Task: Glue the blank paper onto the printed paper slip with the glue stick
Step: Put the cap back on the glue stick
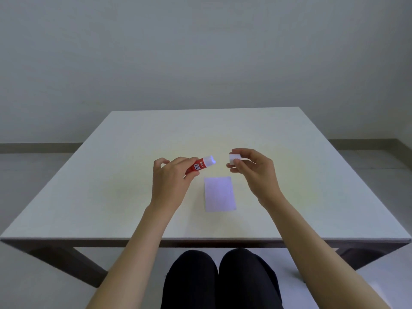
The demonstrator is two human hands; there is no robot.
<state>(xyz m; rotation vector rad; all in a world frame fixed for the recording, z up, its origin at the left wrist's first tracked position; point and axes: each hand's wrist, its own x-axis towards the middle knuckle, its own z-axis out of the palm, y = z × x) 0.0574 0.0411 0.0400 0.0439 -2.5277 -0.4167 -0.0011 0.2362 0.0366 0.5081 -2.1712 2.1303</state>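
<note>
Two hands are working: my left hand (169,179) is gripping the uncapped glue stick (200,165), my right hand (252,168) is pinching its cap (234,158); next, I judge, gluing the paper (219,194) at six o'clock.

The left hand (170,175) covers the glue stick (200,165) base; the paper (220,194) at six o'clock looks too washed out to show print.

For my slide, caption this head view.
Left hand holds uncapped glue stick, right hand its cap, above paper.
</note>
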